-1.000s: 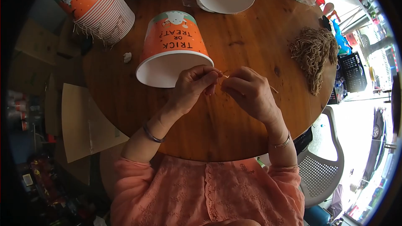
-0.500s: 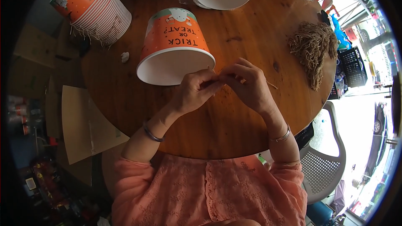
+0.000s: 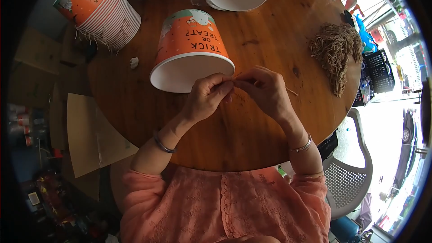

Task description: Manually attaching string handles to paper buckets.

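Wooden table (image 3: 270, 144), orange bucket (image 3: 193, 49) shifted slightly right, hands (image 3: 205, 96) meeting

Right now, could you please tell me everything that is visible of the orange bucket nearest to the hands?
The bucket looks like coated paper or card: orange sides with black lettering, a green band and a white figure toward the base, and a pale rim. It lies on its side on the wooden table, narrowing toward the far side, its white, open mouth facing the near side. The left hand overlaps the rim's right part in view; whether they touch, I cannot tell.
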### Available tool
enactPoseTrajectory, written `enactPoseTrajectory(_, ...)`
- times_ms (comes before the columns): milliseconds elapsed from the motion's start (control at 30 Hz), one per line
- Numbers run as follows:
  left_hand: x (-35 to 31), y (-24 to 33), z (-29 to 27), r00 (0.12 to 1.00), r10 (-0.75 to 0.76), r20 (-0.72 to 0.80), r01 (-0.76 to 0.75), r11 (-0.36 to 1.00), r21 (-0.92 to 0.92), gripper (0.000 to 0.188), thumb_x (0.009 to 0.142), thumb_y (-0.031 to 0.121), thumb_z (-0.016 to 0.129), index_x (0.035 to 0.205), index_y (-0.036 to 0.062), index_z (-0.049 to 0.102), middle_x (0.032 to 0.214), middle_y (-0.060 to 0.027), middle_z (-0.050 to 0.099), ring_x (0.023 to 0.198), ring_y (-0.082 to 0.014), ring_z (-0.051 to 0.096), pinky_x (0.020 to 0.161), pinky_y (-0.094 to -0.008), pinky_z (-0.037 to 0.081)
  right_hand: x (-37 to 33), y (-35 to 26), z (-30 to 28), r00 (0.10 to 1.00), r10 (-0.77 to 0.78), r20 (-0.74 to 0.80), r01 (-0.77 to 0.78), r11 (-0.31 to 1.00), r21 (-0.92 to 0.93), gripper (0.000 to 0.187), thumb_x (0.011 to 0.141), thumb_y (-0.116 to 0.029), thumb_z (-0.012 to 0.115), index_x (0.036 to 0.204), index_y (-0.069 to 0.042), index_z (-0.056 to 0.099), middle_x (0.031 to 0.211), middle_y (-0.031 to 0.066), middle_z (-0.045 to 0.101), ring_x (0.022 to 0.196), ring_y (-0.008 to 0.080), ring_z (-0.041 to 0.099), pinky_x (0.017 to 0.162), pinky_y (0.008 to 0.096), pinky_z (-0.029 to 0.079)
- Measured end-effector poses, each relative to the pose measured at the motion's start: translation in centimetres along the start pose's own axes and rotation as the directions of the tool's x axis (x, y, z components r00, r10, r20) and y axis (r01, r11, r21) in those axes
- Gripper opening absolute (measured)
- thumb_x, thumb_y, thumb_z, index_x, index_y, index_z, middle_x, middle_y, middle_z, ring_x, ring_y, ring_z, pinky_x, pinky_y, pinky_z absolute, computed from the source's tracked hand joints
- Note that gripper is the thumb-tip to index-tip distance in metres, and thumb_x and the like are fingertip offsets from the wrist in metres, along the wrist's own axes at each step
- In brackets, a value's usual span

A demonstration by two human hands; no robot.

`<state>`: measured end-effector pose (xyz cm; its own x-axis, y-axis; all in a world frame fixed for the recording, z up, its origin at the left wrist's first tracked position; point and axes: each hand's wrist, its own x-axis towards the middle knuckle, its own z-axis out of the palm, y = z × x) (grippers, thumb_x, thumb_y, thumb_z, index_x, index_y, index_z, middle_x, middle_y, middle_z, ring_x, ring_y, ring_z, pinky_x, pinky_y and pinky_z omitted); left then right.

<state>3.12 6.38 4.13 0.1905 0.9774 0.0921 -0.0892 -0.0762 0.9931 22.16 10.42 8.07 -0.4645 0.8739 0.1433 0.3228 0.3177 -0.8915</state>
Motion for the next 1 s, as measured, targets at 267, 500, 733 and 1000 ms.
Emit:
enactPoseTrajectory(267, 0.2, 0.4, 0.0, 1.0, -0.004, -0.008, 0.004, 1.0, 0.001, 0.016, 0.098, 0.01, 0.053, 0.102, -0.0028, 0.064, 0.077, -0.003, 0.063, 0.064, -0.0079, 0.058, 0.058, -0.0229, 0.049, 0.0, -0.3, 0.4, 0.991, -0.122, -0.063, 0.112, 0.983, -0.142, 0.015, 0.083, -0.013, 0.072, 0.095, -0.005, 0.07, 0.078, 0.0085, 0.062, 0.067, 0.0208, 0.061, 0.06, 0.0327, 0.05)
enactPoseTrajectory(500, -0.2, 0.6, 0.6, 1.0, 0.02, -0.023, -0.02, 0.999, 0.035, 0.017, 0.099, 0.011, 0.053, 0.101, -0.0024, 0.064, 0.078, -0.0035, 0.063, 0.067, -0.0083, 0.06, 0.062, -0.0229, 0.051, 0.0, -0.2, -0.1, 0.997, -0.073, -0.009, 0.072, 0.995, -0.063, 0.011, 0.083, -0.012, 0.071, 0.091, -0.006, 0.069, 0.078, 0.0091, 0.062, 0.069, 0.0242, 0.061, 0.062, 0.0334, 0.05)
enactPoseTrajectory(733, 0.1, 0.2, 0.6, 0.999, 0.001, -0.036, -0.005, 0.991, -0.132, 0.016, 0.099, 0.011, 0.054, 0.099, -0.0025, 0.061, 0.078, -0.0048, 0.064, 0.065, -0.0099, 0.062, 0.06, -0.0231, 0.053, 0.2, 0.4, 0.4, 0.933, -0.356, -0.049, 0.32, 0.884, -0.34, 0.006, 0.083, -0.008, 0.069, 0.085, -0.004, 0.065, 0.076, 0.0076, 0.06, 0.069, 0.0248, 0.059, 0.062, 0.0337, 0.049)
enactPoseTrajectory(1000, 0.0, 0.8, 0.5, 0.991, -0.006, -0.135, 0.0, 0.999, -0.043, 0.008, 0.095, 0.005, 0.058, 0.098, -0.0014, 0.061, 0.074, -0.0046, 0.064, 0.059, -0.0096, 0.061, 0.054, -0.024, 0.051, 0.2, 0.7, 0.9, 0.928, -0.37, -0.033, 0.344, 0.89, -0.3, 0.007, 0.086, -0.009, 0.067, 0.088, -0.004, 0.063, 0.079, 0.0088, 0.06, 0.071, 0.0276, 0.059, 0.062, 0.0353, 0.049)
